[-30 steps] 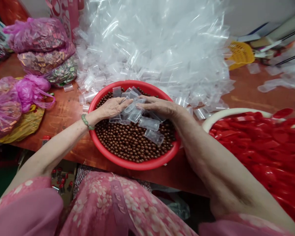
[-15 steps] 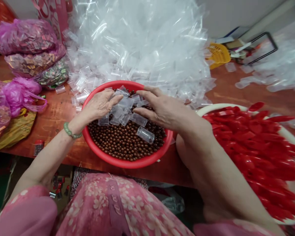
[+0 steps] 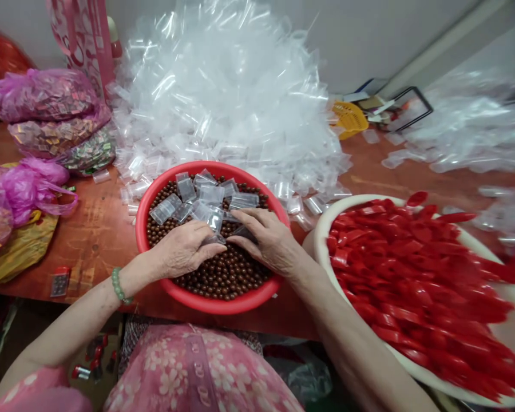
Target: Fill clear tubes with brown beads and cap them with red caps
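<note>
A red plastic basin (image 3: 225, 306) holds many shiny brown balls (image 3: 223, 274), with several clear plastic tubes (image 3: 210, 194) lying on top of them. My left hand (image 3: 184, 247) is inside the basin, thumb and fingers closed about a clear tube that partly shows at the fingertips. Facing it, my right hand (image 3: 268, 240) curls its thumb and fingers around another clear tube, mostly hidden by the hand. Both hands are low, close to the balls, with their fingertips a short way apart.
Behind the basin rises a big heap of clear tubes (image 3: 232, 97). To the right, a cream tub (image 3: 324, 246) is full of red plastic caps (image 3: 395, 269). Pink bags (image 3: 47, 100) of small packets stand left on the wooden table (image 3: 94, 229). A yellow basket (image 3: 349, 120) sits behind.
Both hands have come nearer to me and lower, over the balls, and their fingers have closed on tubes. The tubes in the basin have shifted and spread. The camera view has tilted.
</note>
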{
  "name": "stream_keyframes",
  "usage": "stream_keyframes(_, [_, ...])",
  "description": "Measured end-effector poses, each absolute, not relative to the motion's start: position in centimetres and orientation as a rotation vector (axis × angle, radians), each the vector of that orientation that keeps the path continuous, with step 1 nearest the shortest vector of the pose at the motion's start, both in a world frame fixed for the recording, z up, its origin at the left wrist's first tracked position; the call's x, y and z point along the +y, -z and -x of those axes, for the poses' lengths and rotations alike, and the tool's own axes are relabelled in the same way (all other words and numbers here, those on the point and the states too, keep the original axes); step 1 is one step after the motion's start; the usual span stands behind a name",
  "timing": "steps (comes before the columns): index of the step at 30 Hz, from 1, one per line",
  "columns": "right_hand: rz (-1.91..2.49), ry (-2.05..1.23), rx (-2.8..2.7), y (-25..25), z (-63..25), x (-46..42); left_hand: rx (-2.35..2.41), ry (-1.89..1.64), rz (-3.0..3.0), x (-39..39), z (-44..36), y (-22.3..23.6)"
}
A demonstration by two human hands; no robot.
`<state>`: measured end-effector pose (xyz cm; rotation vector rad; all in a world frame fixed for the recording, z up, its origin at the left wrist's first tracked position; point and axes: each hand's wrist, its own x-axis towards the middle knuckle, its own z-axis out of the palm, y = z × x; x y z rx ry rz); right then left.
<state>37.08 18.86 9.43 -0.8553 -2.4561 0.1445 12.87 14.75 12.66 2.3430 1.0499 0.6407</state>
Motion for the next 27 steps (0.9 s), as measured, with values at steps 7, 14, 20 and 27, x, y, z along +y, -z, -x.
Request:
stream_keyframes(7, [0.936,-0.253,-2.485,-9.7,-34.7,23.9,1.188,-0.691,-2.342,18.5,-12.4,-11.9])
stream_keyframes(14, [0.94,-0.048,-2.471,-11.8,-33.7,23.8,1.182,-0.744,-2.218,16.7,-12.2,-12.3])
stream_keyframes(20, [0.943,-0.266,-2.366,-12.8,-35.9,17.7,1.302,-0.437,-2.472,13.3,-12.2,-13.5])
stream_keyframes(27, [0.992,-0.324,-2.368,-11.6,-37.3,14.5,1.426,0.078,-2.64,13.1,-12.3,-15.1])
